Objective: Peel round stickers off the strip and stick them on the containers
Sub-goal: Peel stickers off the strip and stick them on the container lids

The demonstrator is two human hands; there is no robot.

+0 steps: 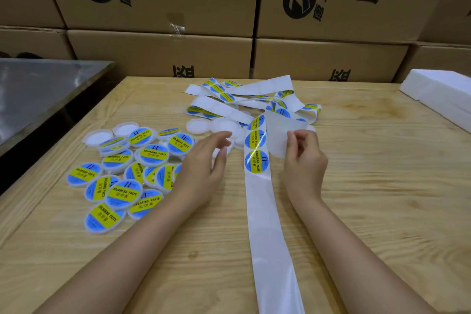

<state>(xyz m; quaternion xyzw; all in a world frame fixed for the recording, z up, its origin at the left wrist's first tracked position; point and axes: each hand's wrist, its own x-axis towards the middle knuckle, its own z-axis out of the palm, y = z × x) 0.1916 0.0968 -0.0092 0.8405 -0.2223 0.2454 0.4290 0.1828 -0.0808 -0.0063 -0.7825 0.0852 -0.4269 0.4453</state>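
A long white sticker strip runs up the middle of the wooden table, with blue-and-yellow round stickers near its upper part. It ends in a tangle of strip further back. Blank white containers lie left of the strip. My left hand reaches over them with straight fingers and holds nothing. My right hand is just right of the strip; its thumb and forefinger pinch the edge of a blurred, translucent white piece that looks like a fold of the strip's backing.
A heap of labelled containers lies at the left of the table. Stacked cardboard boxes wall off the back. A metal-topped table stands at the left, and white foam blocks at the right.
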